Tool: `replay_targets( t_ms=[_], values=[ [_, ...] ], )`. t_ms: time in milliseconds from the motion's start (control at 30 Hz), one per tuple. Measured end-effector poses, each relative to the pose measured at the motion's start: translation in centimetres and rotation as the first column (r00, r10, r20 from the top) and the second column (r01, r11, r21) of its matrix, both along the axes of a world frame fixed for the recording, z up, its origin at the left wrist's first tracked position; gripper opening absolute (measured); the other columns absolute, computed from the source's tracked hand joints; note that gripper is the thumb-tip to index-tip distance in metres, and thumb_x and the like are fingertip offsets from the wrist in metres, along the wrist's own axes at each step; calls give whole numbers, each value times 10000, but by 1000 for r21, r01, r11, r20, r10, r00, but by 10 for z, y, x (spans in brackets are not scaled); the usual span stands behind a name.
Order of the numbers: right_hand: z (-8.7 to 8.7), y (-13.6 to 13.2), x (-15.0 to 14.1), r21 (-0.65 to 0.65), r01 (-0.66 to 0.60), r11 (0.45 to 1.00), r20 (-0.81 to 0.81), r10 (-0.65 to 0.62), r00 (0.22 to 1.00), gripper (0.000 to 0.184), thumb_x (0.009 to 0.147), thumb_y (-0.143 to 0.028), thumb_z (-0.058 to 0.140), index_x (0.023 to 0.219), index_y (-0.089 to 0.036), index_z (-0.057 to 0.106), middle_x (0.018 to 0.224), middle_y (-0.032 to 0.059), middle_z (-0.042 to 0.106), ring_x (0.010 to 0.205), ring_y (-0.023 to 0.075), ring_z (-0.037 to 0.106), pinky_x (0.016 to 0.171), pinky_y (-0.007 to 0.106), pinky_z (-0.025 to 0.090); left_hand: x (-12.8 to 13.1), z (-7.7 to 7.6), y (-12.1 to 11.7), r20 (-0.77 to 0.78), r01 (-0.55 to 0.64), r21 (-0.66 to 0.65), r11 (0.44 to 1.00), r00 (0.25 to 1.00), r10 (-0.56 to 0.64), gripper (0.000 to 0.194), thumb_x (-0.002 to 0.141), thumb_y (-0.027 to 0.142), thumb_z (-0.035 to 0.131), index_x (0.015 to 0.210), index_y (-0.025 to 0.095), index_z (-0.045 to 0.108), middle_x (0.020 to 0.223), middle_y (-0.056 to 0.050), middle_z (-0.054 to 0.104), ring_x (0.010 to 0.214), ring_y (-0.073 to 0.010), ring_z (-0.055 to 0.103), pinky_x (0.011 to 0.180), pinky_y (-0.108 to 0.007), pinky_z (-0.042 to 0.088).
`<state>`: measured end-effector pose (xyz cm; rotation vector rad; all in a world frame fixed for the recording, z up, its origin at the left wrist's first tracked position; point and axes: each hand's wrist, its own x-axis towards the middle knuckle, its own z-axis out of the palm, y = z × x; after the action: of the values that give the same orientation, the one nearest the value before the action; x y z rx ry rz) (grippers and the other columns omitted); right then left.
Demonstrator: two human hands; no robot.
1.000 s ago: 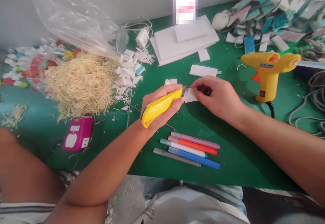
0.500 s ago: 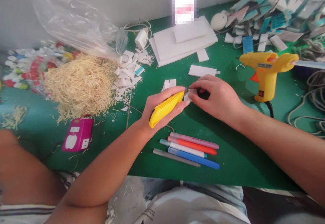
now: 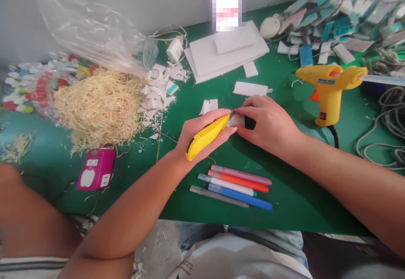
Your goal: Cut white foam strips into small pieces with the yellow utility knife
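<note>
My left hand [image 3: 196, 133] is wrapped round a yellow utility knife [image 3: 207, 137], its front end pointing to the upper right. At the knife's tip is a small white foam board piece [image 3: 236, 120]. My right hand [image 3: 265, 116] pinches this piece from the right, thumb and forefinger at its edge. The blade is mostly hidden by the fingers. Just behind lie two small white pieces [image 3: 209, 106] and a longer white strip [image 3: 250, 88].
Several markers [image 3: 236, 184] lie in front. A yellow glue gun [image 3: 330, 91] stands right, its cord trailing. Wood shavings [image 3: 101, 106], white scraps [image 3: 156, 95] and a magenta box [image 3: 96, 168] are left. White boards [image 3: 202, 61] lie behind. Another person's arm [image 3: 28, 215] rests at lower left.
My right thumb and fingers have shifted slightly on the white piece, showing more of it. The knife stays in my left hand at nearly the same spot. The view has moved slightly.
</note>
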<state>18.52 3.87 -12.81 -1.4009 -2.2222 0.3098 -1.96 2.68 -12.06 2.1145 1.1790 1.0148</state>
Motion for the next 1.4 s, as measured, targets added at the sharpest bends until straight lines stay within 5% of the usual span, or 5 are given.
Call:
replay_targets(
  t_ms=[433, 700, 1400],
  values=[
    [0, 5, 4, -65, 9, 998, -52, -12, 999, 220, 764, -281, 738, 951, -194, 817, 941, 110, 687, 876, 269, 614, 797, 426, 528, 7, 0, 3, -73, -34, 115, 993, 996, 43, 206, 902, 268, 664, 1074, 191, 749, 986, -34, 805, 790, -126, 740, 801, -188, 587],
    [-2, 5, 4, -63, -8, 998, -80, 3, 997, 212, 776, -283, 738, 952, -202, 824, 935, 99, 690, 872, 257, 603, 786, 414, 516, 11, -2, 11, 28, -56, 40, 998, 998, 55, 166, 837, 204, 739, 1002, 192, 755, 964, -9, 802, 819, -125, 740, 803, -185, 597],
    [-1, 3, -4, -39, -28, 999, -30, 27, 999, 164, 822, -282, 685, 876, -171, 793, 929, 124, 666, 892, 277, 593, 818, 442, 519, 8, -2, 13, -143, 0, 210, 978, 989, 31, 141, 886, 213, 592, 934, 217, 725, 867, -11, 781, 742, -152, 721, 749, -243, 592]
  ],
)
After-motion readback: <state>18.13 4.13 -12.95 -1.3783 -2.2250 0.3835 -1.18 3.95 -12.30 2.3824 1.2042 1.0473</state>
